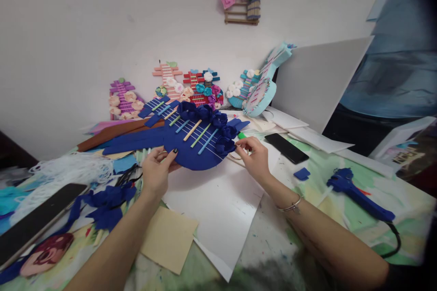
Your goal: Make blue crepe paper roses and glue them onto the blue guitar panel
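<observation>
A dark blue foam craft guitar (193, 154) is held tilted above white sheets, its neck toward the upper left. White strings and several coloured sticks cross its face. Dark blue foam flowers (218, 120) line its upper right side. My left hand (157, 168) grips the guitar's lower left edge, thumb in front and the other fingers partly behind. At the other side, my right hand (254, 157) pinches at the outer edge of the lowest flower (225, 145); the fingertips are close together there. A ring-shaped object (235, 156) shows just beneath those fingers.
A blue glue gun (362, 195) with a black cord lies at right, near a black phone (287, 148). Another phone (37, 220), blue foam scraps (107, 202) and white cord (71, 168) crowd the left. Decorated guitars (167, 79) stand along the wall. Beige foam (170, 238) lies in front.
</observation>
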`<move>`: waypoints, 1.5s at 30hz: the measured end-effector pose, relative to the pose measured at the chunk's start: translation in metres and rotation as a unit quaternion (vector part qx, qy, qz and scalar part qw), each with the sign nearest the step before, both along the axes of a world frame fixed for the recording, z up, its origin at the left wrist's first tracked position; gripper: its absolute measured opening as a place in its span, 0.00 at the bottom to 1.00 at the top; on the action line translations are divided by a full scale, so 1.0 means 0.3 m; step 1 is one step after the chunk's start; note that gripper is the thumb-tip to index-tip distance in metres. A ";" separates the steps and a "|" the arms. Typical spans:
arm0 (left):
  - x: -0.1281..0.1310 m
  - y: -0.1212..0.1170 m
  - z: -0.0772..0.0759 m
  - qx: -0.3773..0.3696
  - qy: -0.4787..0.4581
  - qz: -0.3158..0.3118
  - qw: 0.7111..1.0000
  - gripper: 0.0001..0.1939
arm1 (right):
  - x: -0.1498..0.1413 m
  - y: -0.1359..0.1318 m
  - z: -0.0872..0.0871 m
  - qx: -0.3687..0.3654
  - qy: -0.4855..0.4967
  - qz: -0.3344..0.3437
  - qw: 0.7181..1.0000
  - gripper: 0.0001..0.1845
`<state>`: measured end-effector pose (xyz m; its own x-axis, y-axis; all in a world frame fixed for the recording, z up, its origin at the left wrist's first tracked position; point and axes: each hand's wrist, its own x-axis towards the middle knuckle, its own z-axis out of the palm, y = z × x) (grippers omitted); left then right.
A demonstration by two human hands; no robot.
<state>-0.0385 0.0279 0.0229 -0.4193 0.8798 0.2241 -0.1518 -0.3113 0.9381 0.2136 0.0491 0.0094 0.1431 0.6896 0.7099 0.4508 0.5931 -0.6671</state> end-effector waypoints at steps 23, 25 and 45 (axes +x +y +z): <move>0.020 -0.055 0.103 -0.095 -0.141 -0.065 0.983 0.06 | 0.104 0.013 0.132 -0.062 -0.155 0.375 0.912 0.03; 0.027 -0.057 0.111 -0.100 -0.153 -0.066 0.981 0.06 | 0.103 0.012 0.134 -0.060 -0.165 0.392 0.903 0.03; 0.017 -0.026 0.092 -0.125 -0.142 -0.040 0.981 0.09 | 0.079 -0.009 0.130 -0.055 -0.221 0.364 0.903 0.05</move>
